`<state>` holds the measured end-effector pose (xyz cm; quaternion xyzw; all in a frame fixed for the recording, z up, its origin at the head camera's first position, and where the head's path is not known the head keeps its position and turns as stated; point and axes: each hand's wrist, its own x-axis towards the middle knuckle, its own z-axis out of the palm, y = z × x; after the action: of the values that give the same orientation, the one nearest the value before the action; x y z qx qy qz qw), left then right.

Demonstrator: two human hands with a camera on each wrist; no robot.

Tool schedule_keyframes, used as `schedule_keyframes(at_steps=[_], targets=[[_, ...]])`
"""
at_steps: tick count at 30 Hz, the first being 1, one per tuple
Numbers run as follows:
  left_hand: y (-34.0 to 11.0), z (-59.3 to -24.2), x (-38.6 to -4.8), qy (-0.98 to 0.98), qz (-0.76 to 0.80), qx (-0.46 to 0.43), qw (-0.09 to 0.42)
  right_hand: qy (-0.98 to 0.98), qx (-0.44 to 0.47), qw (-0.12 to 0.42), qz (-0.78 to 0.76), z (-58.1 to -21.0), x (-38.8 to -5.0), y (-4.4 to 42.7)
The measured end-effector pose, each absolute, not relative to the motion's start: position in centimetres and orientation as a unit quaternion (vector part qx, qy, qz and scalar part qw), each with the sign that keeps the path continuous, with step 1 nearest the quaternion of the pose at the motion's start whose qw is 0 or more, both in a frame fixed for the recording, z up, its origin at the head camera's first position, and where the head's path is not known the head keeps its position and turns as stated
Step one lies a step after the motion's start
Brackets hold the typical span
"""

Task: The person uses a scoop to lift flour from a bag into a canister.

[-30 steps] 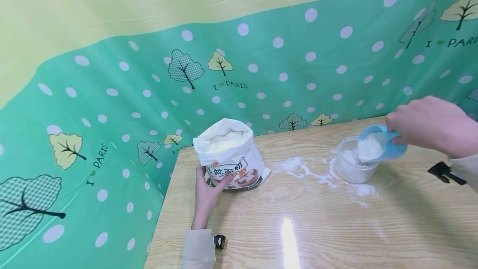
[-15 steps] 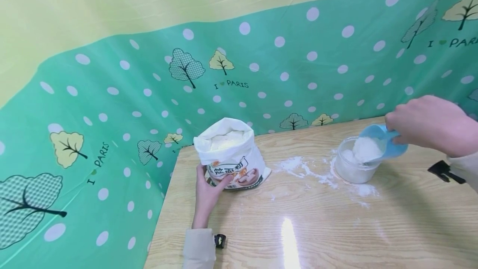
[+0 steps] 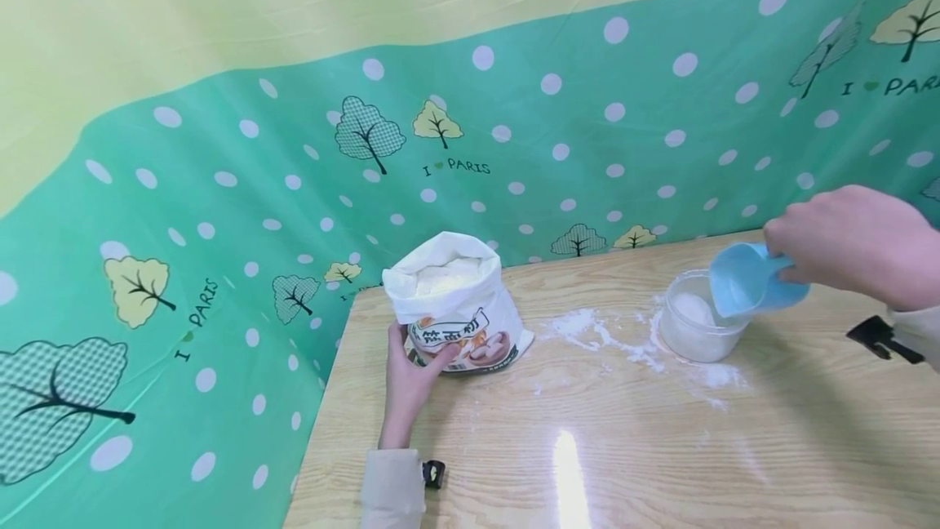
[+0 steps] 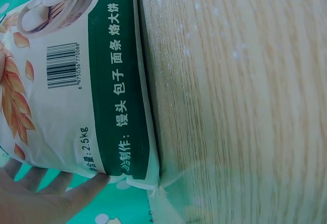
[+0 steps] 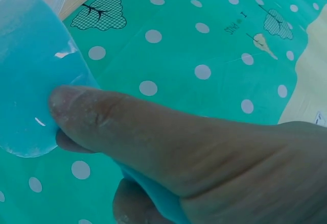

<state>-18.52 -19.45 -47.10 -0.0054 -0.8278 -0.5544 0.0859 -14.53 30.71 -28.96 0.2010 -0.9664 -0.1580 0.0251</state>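
Note:
A white flour bag stands with its top folded back, flour showing inside. My left hand holds its lower left corner, thumb on the front and fingers along the side. In the left wrist view those fingers lie against the side of the printed bag. My right hand grips the handle of a light blue scoop, tilted over the rim of a clear round tub. White flour is heaped inside the tub. In the right wrist view my thumb presses along the scoop.
Spilled flour streaks the wooden table between bag and tub, with more in front of the tub. A green dotted curtain hangs right behind the table and along its left side.
The flour has slid out of the scoop into the tub, and the scoop has tipped further and shifted slightly right. The left hand and the bag have stayed in place.

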Motion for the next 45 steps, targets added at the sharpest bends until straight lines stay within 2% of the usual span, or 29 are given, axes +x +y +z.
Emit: schedule_keyframes(at_steps=[9,18,30,45], targets=[[-19.4,-47.0,-18.6,-0.828,-0.554,-0.003,0.088,-0.971,0.181,0.010,-0.154,-29.1,-14.8,31.2],[-19.4,-47.0,-18.4,-0.834,-0.546,0.002,0.079,-0.981,0.150,-0.032,-0.118,-28.7,-14.5,31.3],[-19.6,-47.0,-18.4,-0.834,-0.545,0.001,0.083,-0.985,0.139,-0.014,-0.101,-27.6,-15.3,31.1],[-19.5,-47.1,-18.5,-0.829,-0.552,-0.005,0.087,-0.981,0.185,0.034,-0.051,-25.9,-14.9,28.4]])
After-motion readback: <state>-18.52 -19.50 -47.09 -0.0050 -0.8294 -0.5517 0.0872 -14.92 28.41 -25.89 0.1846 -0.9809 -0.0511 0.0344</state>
